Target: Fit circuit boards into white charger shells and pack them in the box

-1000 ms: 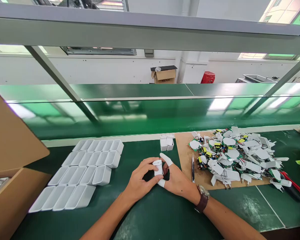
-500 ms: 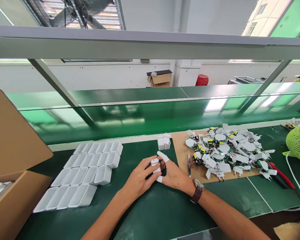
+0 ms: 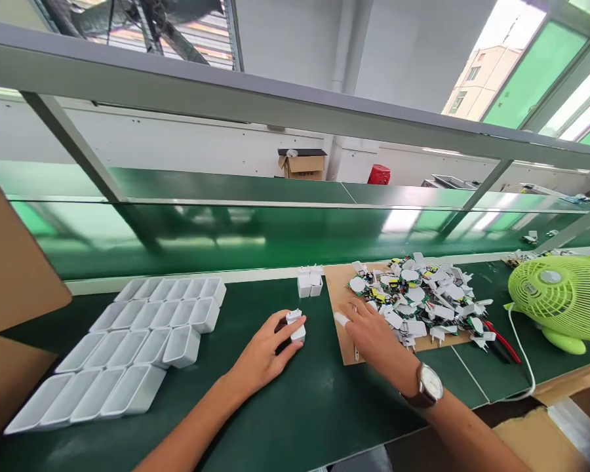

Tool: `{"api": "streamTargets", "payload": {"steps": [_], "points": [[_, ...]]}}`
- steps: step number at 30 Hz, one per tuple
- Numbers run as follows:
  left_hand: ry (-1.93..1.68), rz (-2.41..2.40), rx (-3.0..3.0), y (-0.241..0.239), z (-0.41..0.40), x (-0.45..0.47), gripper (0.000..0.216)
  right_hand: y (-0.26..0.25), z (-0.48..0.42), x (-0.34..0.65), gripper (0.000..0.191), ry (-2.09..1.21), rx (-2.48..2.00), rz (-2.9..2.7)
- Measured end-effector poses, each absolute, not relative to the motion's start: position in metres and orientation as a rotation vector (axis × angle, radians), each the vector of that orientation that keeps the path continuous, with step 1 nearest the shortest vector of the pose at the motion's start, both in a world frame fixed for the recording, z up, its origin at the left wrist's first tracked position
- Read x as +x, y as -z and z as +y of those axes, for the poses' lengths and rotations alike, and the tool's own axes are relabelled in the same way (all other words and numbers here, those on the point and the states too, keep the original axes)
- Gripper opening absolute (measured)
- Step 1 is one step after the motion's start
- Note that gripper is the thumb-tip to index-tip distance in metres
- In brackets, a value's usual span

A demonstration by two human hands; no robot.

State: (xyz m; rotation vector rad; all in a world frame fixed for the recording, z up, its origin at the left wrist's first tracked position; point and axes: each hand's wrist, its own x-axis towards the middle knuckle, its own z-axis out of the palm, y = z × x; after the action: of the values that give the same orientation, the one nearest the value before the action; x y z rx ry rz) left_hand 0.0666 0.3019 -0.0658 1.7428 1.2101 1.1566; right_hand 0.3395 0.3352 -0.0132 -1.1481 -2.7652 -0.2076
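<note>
Near the middle of the bench, my left hand (image 3: 263,351) is closed around a small white plastic plug housing (image 3: 298,333), its fingers and thumb on the housing's sides. My right hand (image 3: 373,331) is over the left part of the brown cardboard sheet, fingers bent down around slim metal tweezers (image 3: 356,354). White covers sit on its fingertips, though only one shows clearly. The hand partly hides the tweezers. Right of it lies a heap of green circuit boards with white plastic parts (image 3: 423,295). Small white housings (image 3: 309,283) stand together behind my left hand.
Rows of white open trays (image 3: 122,354) cover the left of the green bench. At the far left stands a cardboard box (image 3: 14,249). Red-handled pliers (image 3: 504,344) and a green fan (image 3: 555,295) with its white cable are on the right. A metal rail crosses above.
My right hand has left the housing and moved right to the tweezers on the cardboard. My left hand keeps the housing. The view has turned right and tilted.
</note>
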Motion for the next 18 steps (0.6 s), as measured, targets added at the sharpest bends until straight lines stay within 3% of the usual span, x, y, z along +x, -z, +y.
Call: {"api": "streamTargets", "payload": {"steps": [3, 6, 9, 14, 18], "points": [[-1.263, 1.065, 1.044, 0.055, 0.303, 0.069, 0.046, 0.02, 0.331, 0.355, 0.025, 0.492, -1.15, -2.87], [-1.333, 0.865, 0.462, 0.039, 0.306, 0.069, 0.039, 0.026, 0.331, 0.357, 0.024, 0.5, -1.039, -2.906], [-1.372, 0.782, 0.202, 0.027, 0.308, 0.067, 0.034, 0.024, 0.334, 0.345, 0.028, 0.144, -1.018, -2.689], [-1.379, 0.696, 0.124, 0.026, 0.309, 0.064, 0.037, 0.006, 0.345, 0.305, 0.018, -0.8, -0.986, -1.924], [-1.354, 0.651, 0.136, 0.031, 0.311, 0.06, 0.041, -0.004, 0.347, 0.276, 0.02, -1.049, -0.818, -1.732]]}}
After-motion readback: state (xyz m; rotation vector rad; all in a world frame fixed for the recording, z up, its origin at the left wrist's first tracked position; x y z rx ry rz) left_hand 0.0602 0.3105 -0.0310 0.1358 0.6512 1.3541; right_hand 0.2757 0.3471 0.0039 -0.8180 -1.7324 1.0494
